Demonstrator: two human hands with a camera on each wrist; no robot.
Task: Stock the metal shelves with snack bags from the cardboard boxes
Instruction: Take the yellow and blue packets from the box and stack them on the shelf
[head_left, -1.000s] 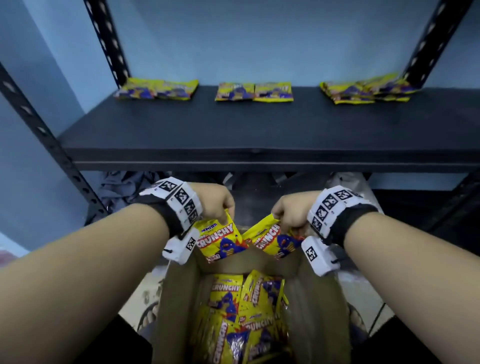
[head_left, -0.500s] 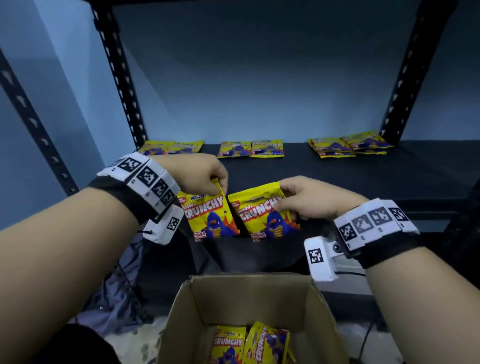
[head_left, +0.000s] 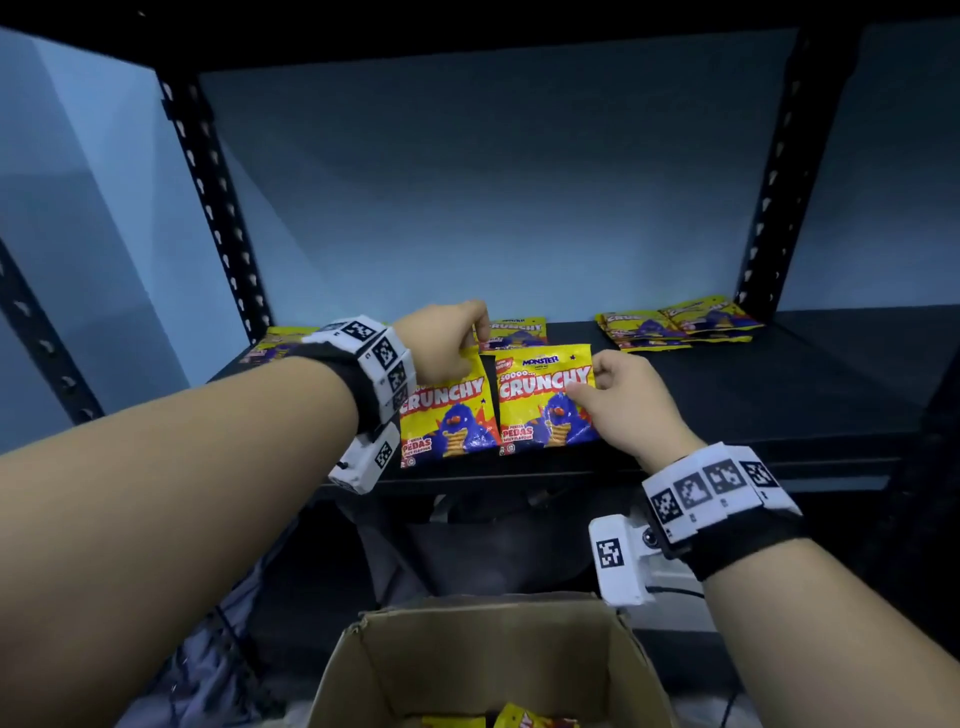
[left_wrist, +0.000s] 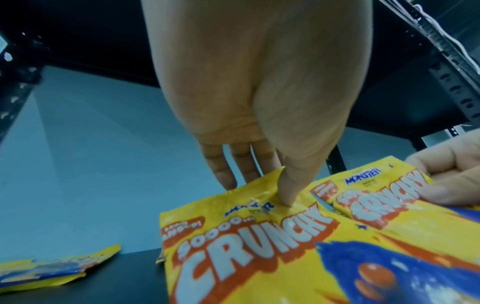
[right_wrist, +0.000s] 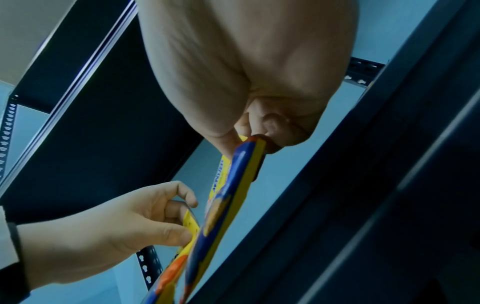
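Currently each hand pinches the top edge of one snack bag, left hand (head_left: 447, 343) on the left bag (head_left: 447, 415), right hand (head_left: 618, 395) on the right bag (head_left: 540, 405), long axes running 12-to-6 over the shelf (head_left: 727, 400) front edge.

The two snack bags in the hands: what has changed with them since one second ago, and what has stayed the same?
Both hands lifted their bags out of the cardboard box and carried them up and forward over the front of the shelf. The left hand still pinches the left bag by its top, the right hand the right bag. The bags at the back of the shelf lie as before.
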